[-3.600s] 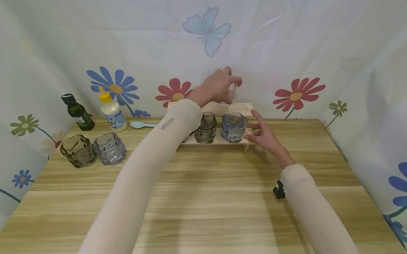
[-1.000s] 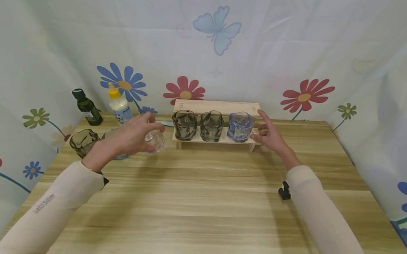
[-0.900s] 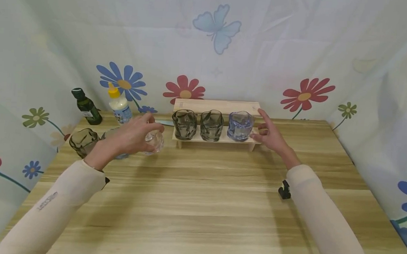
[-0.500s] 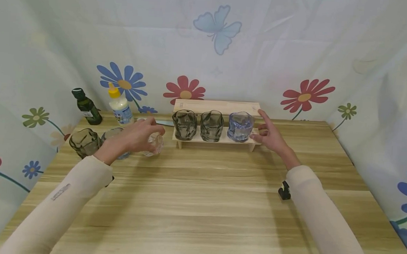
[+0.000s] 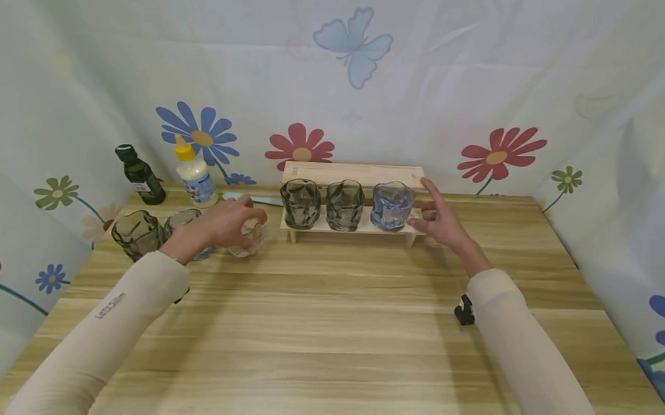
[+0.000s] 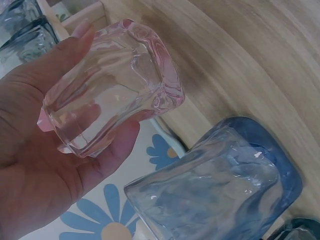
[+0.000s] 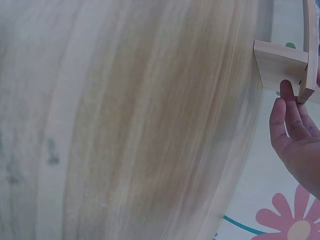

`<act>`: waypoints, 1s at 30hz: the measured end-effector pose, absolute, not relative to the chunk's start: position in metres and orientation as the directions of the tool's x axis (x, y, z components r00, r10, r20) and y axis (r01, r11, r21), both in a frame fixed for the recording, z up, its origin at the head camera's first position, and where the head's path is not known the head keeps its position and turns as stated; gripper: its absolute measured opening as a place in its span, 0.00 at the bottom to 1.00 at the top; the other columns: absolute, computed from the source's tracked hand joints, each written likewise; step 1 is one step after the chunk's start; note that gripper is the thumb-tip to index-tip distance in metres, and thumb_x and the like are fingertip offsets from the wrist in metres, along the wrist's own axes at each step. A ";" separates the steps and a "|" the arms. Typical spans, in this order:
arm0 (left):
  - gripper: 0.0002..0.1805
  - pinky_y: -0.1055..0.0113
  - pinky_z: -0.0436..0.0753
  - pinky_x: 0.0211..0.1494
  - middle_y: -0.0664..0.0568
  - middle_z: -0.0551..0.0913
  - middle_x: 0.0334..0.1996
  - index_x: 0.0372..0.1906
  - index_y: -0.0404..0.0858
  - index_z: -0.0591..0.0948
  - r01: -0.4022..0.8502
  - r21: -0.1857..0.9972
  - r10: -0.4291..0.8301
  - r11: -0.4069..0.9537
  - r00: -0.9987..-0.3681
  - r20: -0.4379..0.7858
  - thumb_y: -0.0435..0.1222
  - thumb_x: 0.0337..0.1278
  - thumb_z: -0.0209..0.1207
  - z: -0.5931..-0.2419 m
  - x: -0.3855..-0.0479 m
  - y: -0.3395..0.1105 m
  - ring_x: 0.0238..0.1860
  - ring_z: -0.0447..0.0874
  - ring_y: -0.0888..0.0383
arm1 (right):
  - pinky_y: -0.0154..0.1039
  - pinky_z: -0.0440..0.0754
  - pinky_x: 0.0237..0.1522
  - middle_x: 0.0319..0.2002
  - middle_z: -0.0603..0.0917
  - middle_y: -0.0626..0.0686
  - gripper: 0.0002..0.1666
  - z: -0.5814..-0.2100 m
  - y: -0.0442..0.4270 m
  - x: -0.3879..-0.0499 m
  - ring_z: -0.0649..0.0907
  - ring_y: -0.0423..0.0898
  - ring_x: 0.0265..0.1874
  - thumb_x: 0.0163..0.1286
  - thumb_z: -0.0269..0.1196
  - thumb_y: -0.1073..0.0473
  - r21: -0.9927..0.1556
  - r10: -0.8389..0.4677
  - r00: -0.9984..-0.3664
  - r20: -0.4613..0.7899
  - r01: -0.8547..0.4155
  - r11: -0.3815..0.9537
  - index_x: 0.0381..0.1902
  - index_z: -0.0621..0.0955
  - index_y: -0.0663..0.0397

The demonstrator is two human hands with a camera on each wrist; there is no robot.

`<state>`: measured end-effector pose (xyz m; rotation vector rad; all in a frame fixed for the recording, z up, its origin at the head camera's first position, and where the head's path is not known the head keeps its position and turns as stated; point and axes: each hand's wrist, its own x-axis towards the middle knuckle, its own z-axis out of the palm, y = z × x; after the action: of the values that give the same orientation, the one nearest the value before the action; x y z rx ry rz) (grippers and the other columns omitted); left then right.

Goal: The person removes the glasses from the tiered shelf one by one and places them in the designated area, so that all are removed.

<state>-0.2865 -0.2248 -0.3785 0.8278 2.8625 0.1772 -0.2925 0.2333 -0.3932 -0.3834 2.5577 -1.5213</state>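
Left of the wooden rack [image 5: 357, 174]: pink glass [image 6: 115, 90] in grip

Left hand [image 5: 224, 224] holds the pink glass between thumb and fingers, near the blue glass [image 6: 215, 185]; contact with the table [image 5: 332, 326] cannot be told. Right hand [image 5: 443, 221]: fingers spread wide, touching the rack's right end, beside the 3 glasses [image 5: 344, 205] on its lower tier. Risks, as judged: glass-on-glass knock if the left hand drifts left; slip, the walls looking smooth; rack jolt if the right fingers push, which could shift the blue-violet glass [image 5: 391, 205] nearest them.
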 end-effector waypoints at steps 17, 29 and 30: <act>0.27 0.48 0.78 0.43 0.41 0.75 0.52 0.60 0.43 0.81 0.516 0.156 0.534 0.842 -0.840 -0.101 0.38 0.51 0.71 -0.384 -0.282 -0.231 0.40 0.77 0.46 | 0.57 0.80 0.53 0.69 0.65 0.74 0.58 -0.422 0.242 -0.312 0.75 0.70 0.62 0.68 0.67 0.63 -0.862 -0.267 -0.962 0.059 -0.183 0.472 0.81 0.43 0.34; 0.44 0.33 0.70 0.64 0.34 0.62 0.72 0.74 0.45 0.67 0.476 0.210 0.490 0.854 -0.871 -0.022 0.43 0.51 0.72 -0.350 -0.272 -0.217 0.71 0.61 0.32 | 0.63 0.75 0.58 0.74 0.57 0.71 0.59 -0.422 0.242 -0.312 0.70 0.70 0.66 0.68 0.66 0.65 -0.862 -0.278 -0.958 0.077 -0.204 0.463 0.82 0.42 0.38; 0.45 0.33 0.70 0.64 0.35 0.62 0.72 0.74 0.46 0.67 0.472 0.203 0.482 0.858 -0.876 0.001 0.43 0.50 0.73 -0.347 -0.272 -0.215 0.71 0.61 0.33 | 0.63 0.75 0.58 0.74 0.58 0.71 0.59 -0.422 0.242 -0.312 0.70 0.70 0.65 0.68 0.66 0.65 -0.862 -0.277 -0.958 0.077 -0.203 0.465 0.82 0.42 0.38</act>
<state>-0.2721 -0.2146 -0.3466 0.7651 2.9802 0.3060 -0.3119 0.2418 -0.4219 -0.4310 2.6249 -1.5287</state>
